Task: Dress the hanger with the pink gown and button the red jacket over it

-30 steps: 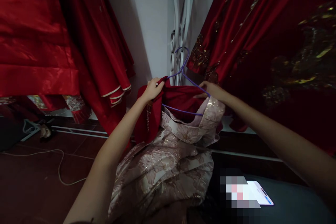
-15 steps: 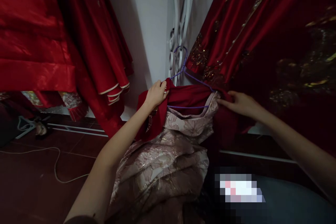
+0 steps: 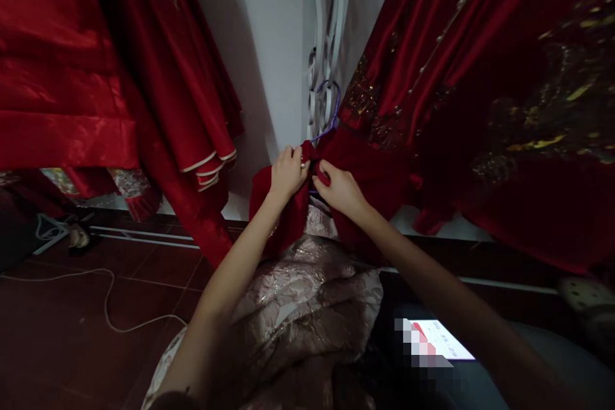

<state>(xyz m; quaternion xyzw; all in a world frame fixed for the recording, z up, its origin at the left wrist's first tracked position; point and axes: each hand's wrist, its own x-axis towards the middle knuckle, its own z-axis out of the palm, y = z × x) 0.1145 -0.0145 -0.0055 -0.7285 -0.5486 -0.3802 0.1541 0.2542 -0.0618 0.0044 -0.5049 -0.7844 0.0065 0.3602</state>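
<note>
A dark red jacket (image 3: 369,166) hangs on a purple hanger (image 3: 335,116) over a pale pink-and-gold patterned dress (image 3: 298,282). My left hand (image 3: 289,172) is closed on the jacket's left front edge near the collar; a ring shows on one finger. Close beside it, my right hand (image 3: 339,187) pinches the other front edge of the jacket. The two edges nearly meet over the dress's neckline, with a narrow strip of the dress between them. Most of the hanger is covered by the red cloth.
Red garments (image 3: 173,77) hang at the left, and a gold-embroidered red garment (image 3: 480,77) at the right. A white scrollwork metal stand (image 3: 321,64) is behind the hanger. At the lower right lies a lit screen (image 3: 449,338). A pale cable (image 3: 108,307) crosses the tiled floor.
My right hand has moved left, bringing the jacket's right front across the dress and hanger toward my left hand. My left hand stays almost in place.
</note>
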